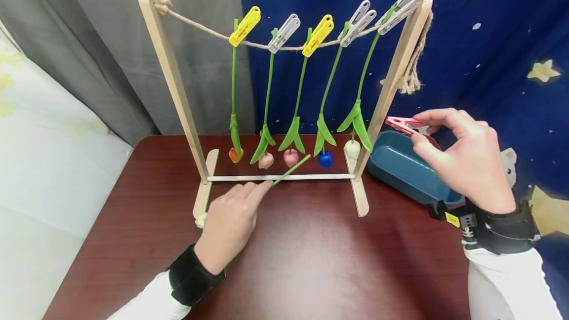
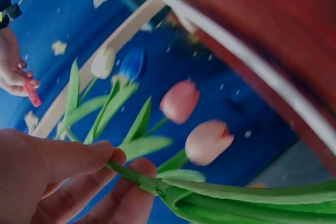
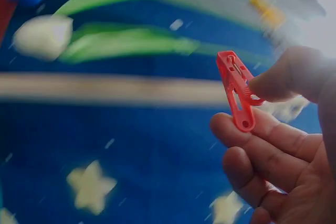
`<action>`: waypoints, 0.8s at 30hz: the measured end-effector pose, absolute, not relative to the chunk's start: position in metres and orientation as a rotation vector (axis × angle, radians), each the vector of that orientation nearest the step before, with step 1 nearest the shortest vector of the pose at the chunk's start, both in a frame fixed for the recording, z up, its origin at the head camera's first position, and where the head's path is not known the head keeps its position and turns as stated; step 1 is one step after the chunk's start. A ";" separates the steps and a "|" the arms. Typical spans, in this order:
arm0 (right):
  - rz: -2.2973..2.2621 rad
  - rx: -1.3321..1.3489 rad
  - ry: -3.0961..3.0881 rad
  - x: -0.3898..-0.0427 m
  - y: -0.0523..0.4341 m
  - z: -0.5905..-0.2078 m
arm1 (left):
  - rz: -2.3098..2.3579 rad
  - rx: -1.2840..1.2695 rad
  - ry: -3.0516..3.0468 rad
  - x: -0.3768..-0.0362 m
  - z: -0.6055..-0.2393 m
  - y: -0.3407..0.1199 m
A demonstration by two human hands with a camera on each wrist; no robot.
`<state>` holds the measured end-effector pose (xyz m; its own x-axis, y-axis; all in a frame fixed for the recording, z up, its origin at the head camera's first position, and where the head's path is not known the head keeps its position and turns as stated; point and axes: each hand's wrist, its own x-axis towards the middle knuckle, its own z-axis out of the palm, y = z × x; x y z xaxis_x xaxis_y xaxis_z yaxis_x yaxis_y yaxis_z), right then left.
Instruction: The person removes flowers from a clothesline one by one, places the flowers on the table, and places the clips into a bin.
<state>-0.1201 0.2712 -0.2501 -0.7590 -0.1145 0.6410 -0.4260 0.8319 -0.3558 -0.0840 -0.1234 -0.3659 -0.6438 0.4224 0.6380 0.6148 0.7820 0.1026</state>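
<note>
My left hand (image 1: pixel 231 219) pinches the green stem of a tulip (image 2: pixel 194 191) between thumb and fingers, low in front of the rack. The stem's cut end points up and right, and a pale bloom (image 1: pixel 201 220) shows at the hand's left side. To the right of the rack, my right hand (image 1: pixel 467 154) pinches a red clothespin (image 3: pixel 239 90) between thumb and fingertips. Several tulips hang bloom-down from a rope (image 1: pixel 200 27), clipped by yellow clothespins (image 1: pixel 245 26) and grey ones (image 1: pixel 284 33). Their blooms include an orange one (image 1: pixel 235 155), a blue one (image 1: pixel 325 159) and a white one (image 1: pixel 352 149).
A wooden rack (image 1: pixel 171 83) with a white lower bar (image 1: pixel 240 178) stands on the dark red table (image 1: pixel 306 260). Behind its right post is a blue bin (image 1: pixel 400 172), below my right hand. Curtains (image 1: pixel 489 53) hang behind.
</note>
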 end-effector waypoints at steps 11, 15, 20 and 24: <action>0.599 0.079 -2.766 -0.165 0.337 -0.319 | -0.201 -0.898 -2.512 -0.086 -0.414 -0.100; 0.574 0.033 -2.870 -0.177 0.352 -0.339 | -0.150 -0.924 -2.531 -0.087 -0.429 -0.095; 0.557 -0.049 -2.983 -0.186 0.369 -0.362 | -0.110 -0.947 -2.583 -0.088 -0.444 -0.091; 0.562 -0.102 -3.045 -0.191 0.378 -0.378 | -0.108 -0.957 -2.640 -0.091 -0.452 -0.088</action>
